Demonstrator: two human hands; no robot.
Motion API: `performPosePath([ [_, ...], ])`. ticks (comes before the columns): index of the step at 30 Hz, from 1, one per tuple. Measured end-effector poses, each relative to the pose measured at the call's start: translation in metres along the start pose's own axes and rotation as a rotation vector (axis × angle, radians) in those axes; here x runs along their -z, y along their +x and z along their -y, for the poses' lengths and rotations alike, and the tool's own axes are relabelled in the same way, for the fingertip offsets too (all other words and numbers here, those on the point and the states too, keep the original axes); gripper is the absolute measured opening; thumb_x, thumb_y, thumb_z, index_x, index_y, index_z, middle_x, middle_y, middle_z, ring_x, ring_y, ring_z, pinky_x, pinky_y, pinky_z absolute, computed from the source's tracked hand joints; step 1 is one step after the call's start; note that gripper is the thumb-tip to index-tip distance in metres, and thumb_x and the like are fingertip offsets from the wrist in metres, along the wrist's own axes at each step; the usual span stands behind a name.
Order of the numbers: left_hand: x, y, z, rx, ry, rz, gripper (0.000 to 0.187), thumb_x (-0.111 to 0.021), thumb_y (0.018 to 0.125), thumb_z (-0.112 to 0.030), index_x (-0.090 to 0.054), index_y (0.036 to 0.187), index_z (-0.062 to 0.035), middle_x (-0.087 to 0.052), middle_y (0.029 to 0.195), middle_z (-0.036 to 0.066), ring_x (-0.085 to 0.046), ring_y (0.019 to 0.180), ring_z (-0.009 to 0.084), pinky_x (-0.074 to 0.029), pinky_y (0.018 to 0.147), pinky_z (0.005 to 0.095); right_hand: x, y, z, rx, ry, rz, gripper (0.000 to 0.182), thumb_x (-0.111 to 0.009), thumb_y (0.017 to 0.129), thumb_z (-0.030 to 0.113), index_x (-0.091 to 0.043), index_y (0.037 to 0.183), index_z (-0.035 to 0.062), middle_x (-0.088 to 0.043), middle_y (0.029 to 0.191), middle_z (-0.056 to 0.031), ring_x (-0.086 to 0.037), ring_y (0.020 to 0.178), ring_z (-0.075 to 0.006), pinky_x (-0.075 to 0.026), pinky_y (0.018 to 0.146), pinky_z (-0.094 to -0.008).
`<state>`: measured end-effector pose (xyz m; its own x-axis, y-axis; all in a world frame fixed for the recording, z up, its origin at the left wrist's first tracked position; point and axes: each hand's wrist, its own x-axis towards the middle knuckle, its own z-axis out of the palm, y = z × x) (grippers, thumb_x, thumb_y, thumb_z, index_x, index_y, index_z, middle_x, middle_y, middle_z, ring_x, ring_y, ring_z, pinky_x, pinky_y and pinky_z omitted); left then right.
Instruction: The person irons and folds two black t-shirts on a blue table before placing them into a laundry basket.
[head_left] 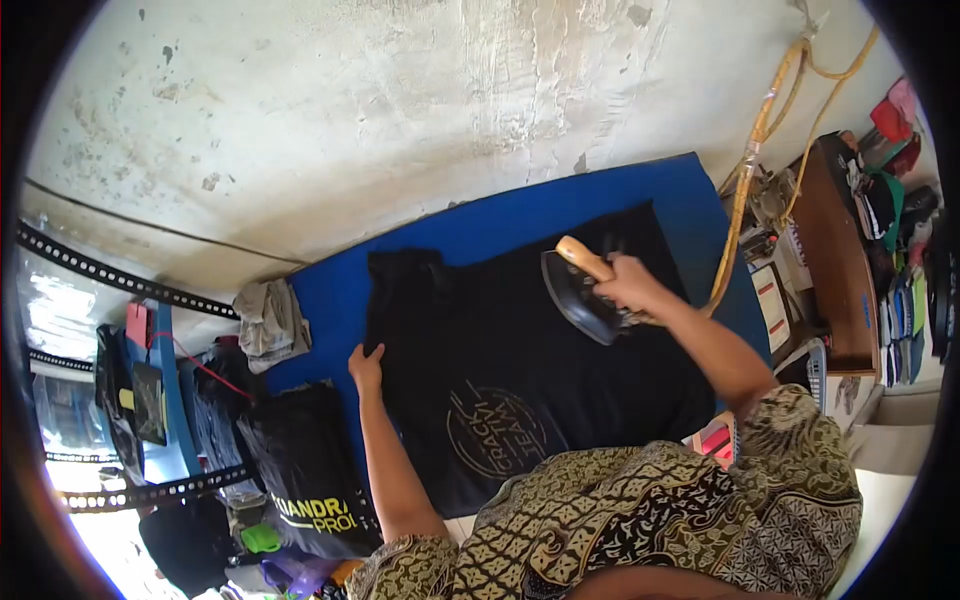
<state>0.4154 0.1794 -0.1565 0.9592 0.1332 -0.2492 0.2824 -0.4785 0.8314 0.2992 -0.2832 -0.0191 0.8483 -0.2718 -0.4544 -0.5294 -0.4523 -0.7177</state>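
Observation:
A black shirt (470,350) with a round printed design lies spread over a blue-covered table (340,270). My right hand (632,286) is closed round the wooden handle of a dark iron (580,300), which is over the right part of the shirt. Whether the iron's sole touches the cloth cannot be made out. At the shirt's left edge, my left hand (367,366) rests with thumb and fingers apart, touching the cloth.
A yellowish wrapped cord (745,180) hangs at the right, running down behind my right forearm. Folded grey cloth (270,322) and a black printed bag (305,460) are at the left. A stained wall rises behind the table. Shelved clothes (905,320) stand far right.

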Motion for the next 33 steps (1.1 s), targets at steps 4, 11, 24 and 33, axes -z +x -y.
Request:
performPosePath([
  [4, 0.009, -0.012, -0.016, 0.061, -0.062, 0.073, 0.031, -0.063, 0.077, -0.013, -0.057, 0.098, 0.0085, -0.061, 0.092, 0.020, -0.058, 0.085, 0.0263, -0.044, 0.074, 0.0338, 0.010, 0.036, 0.005, -0.085, 0.065, -0.132, 0.028, -0.063, 0.066, 0.011, -0.054, 0.084, -0.0075, -0.057, 0.059, -0.0111, -0.056, 0.044, -0.0174, -0.041, 0.037, -0.0286],
  [11, 0.005, -0.024, -0.034, 0.025, 0.118, -0.099, 0.032, -0.064, 0.079, -0.021, -0.055, 0.088, 0.0082, -0.059, 0.080, 0.016, -0.055, 0.074, 0.0210, -0.042, 0.067, 0.0317, 0.126, 0.063, -0.097, -0.227, 0.250, -0.419, 0.020, -0.063, 0.070, 0.010, -0.052, 0.067, -0.0058, -0.050, 0.052, -0.0078, -0.049, 0.038, -0.0160, -0.037, 0.034, -0.0296],
  [24, 0.047, -0.022, 0.027, -0.132, 0.559, 0.050, 0.043, -0.072, 0.068, -0.035, -0.049, 0.060, 0.0000, -0.049, 0.057, 0.015, -0.046, 0.052, 0.0308, -0.036, 0.052, 0.0391, 0.123, 0.071, -0.128, 0.291, -0.712, -0.728, 0.045, -0.067, 0.070, 0.011, -0.046, 0.109, 0.0016, -0.051, 0.109, -0.0184, -0.050, 0.101, -0.0316, -0.040, 0.082, -0.0464],
  [33, 0.052, 0.055, 0.010, -0.213, 0.708, 0.051, 0.035, -0.076, 0.061, -0.028, -0.060, 0.076, -0.0010, -0.062, 0.074, 0.015, -0.060, 0.070, 0.0320, -0.046, 0.063, 0.0388, 0.117, 0.152, -0.136, -0.084, 0.101, -0.428, 0.016, -0.060, 0.080, 0.008, -0.052, 0.088, -0.0029, -0.059, 0.072, -0.0150, -0.055, 0.042, -0.0194, -0.045, 0.034, -0.0311],
])
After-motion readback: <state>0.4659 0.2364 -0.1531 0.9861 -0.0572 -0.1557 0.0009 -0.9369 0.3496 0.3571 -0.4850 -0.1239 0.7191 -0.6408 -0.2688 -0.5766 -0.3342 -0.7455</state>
